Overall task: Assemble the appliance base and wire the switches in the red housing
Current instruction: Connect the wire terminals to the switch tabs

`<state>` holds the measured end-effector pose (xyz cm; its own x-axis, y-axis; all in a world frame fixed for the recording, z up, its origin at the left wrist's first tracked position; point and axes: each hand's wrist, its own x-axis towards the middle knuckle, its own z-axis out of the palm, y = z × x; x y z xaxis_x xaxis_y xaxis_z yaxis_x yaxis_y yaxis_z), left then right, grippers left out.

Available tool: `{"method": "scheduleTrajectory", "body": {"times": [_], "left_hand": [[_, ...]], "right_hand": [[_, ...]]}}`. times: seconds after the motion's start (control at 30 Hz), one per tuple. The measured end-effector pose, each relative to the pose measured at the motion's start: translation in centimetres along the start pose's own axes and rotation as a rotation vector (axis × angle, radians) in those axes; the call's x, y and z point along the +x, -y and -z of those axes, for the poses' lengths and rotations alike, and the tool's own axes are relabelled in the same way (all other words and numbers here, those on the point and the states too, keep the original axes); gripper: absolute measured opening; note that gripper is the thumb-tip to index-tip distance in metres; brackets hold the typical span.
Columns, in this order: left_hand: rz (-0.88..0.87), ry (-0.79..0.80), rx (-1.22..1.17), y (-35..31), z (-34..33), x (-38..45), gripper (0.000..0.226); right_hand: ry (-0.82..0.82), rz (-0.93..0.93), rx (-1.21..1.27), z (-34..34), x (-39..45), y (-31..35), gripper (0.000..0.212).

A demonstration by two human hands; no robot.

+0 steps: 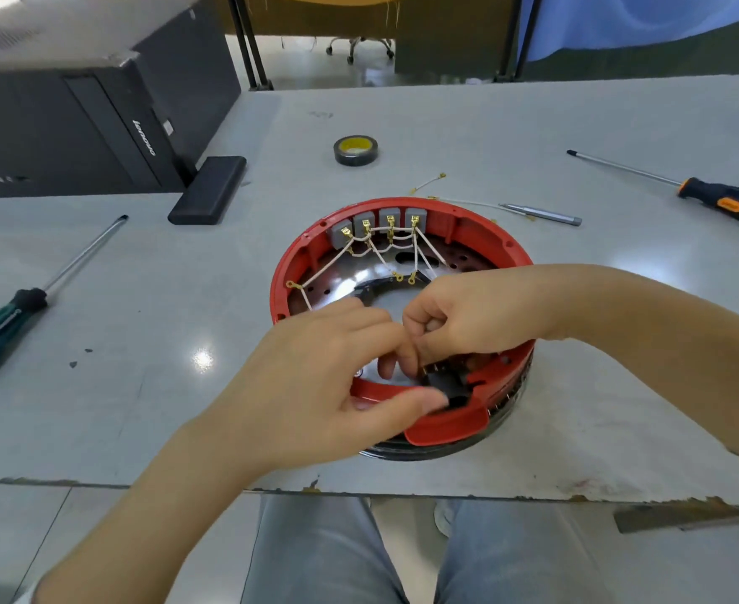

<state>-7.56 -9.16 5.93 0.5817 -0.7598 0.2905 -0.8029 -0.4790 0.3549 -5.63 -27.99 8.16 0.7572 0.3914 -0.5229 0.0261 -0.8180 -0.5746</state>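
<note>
Your left hand [337, 377] steadies the hard red housing [402, 324] on the table [141, 298] while your right hand [450, 316] pinches a thin bendy wire, so hold its metal end gently

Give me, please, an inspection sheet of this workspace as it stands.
Surface: grey table, near edge chipped.
Job's things: red housing on a dark base ring; four grey switches along its far wall.
Clutter: tape roll, green screwdriver, orange screwdriver, grey driver bit, black block.
Grippers: left hand and right hand work at the near rim; what they pinch is hidden.
Cables: white wires link the switches; loose leads behind.
Surroundings: black computer case, chair casters.
</note>
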Motion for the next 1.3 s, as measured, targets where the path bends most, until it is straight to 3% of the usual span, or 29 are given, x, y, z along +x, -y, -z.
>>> {"method": "scheduleTrajectory", "body": {"times": [0.07, 0.13, 0.47, 1.0, 1.3], "left_hand": [[-0.095, -0.026, 0.061, 0.7, -0.5, 0.1, 0.053], [-0.155, -0.07, 0.117, 1.3, -0.9, 0.3, 0.057], [-0.16, -0.12, 0.152, 2.1, -1.8, 0.4, 0.04], [-0.143, -0.097, 0.109, 1.6, -1.5, 0.7, 0.046], [-0.182, -0.078, 0.109, 2.0, -1.3, 0.7, 0.048]], "right_hand": [[-0.017, -0.014, -0.011, 0.1, -0.2, 0.1, 0.016], [-0.037, -0.024, -0.025, 0.3, -0.2, 0.2, 0.02], [-0.078, -0.07, 0.048, -0.2, -0.2, 0.4, 0.028], [-0.035, -0.075, 0.151, -0.2, -0.2, 0.9, 0.028], [-0.045, -0.057, 0.02, -0.1, -0.4, 0.8, 0.027]]}}
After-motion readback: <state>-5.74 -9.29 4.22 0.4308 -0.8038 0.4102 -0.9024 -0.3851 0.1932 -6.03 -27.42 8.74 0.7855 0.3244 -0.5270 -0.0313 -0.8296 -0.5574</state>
